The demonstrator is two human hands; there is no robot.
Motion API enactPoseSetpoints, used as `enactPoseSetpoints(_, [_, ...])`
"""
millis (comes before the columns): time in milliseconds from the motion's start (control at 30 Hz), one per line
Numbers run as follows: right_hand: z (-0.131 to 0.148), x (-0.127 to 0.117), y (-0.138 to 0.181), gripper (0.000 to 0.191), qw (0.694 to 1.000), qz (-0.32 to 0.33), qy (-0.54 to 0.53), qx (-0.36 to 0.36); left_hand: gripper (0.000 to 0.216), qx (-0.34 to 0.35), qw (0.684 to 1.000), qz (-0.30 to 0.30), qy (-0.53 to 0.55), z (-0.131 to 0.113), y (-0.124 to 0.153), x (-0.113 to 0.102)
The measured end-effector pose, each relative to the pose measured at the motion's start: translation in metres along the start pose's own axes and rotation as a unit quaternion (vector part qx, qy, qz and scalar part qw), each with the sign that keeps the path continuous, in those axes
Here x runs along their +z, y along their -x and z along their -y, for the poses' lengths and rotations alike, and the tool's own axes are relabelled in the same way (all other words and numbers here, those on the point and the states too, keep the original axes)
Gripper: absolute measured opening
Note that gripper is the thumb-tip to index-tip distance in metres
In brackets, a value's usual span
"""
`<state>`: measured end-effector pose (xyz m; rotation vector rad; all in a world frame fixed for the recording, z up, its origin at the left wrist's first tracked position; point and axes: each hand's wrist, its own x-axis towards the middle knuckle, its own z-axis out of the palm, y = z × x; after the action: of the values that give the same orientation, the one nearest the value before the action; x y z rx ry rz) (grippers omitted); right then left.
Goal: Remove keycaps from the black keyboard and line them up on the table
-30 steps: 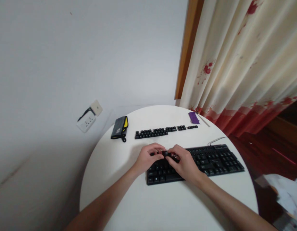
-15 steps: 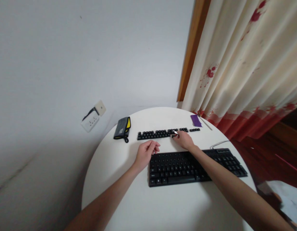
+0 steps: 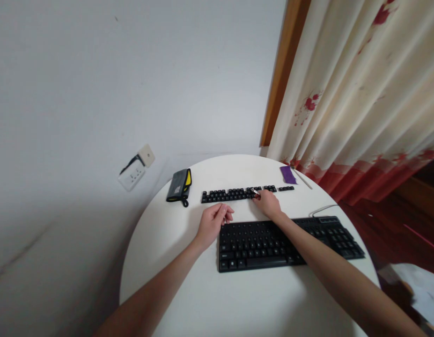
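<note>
A black keyboard (image 3: 252,246) lies on the white round table (image 3: 234,304), with a row of loose black keycaps (image 3: 225,194) laid out behind it. My right hand (image 3: 268,203) is closed on a short, shiny metal tool (image 3: 254,191), whose tip is over the right part of the keycaps. Whether a keycap is caught under those fingers I cannot make out. Near the keyboard's back left corner rests my left hand (image 3: 213,222), its fingers curled and thumb drawn in. Anything inside it is hidden. My right forearm covers part of the keyboard.
A grey and yellow pouch (image 3: 179,186) lies at the table's back left. Toward the back right are a purple cloth (image 3: 288,175) and a thin pale stick (image 3: 303,179). The keyboard's cable (image 3: 322,208) loops at the right; wall sockets (image 3: 132,174) sit beyond the left edge.
The view has shifted slightly. My right hand has moved a little left relative to the keycaps, the metal tool still in it. My left hand looks unchanged.
</note>
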<state>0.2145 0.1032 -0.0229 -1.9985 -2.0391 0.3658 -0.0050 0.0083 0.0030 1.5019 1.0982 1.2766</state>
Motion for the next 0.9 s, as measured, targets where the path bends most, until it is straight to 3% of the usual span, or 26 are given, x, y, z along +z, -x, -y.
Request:
enactPoseSetpoints(600, [0.007, -0.005, 0.003, 0.02, 1.0, 0.002, 0.013, 0.009, 0.042, 0.002, 1.0, 0.006, 0.002, -0.003, 0.0, -0.001])
enactPoseSetpoints(900, [0.019, -0.001, 0.017, 0.033, 0.999, 0.009, 0.018, 0.029, 0.041, -0.001, 1.0, -0.011, 0.005, -0.003, 0.0, -0.001])
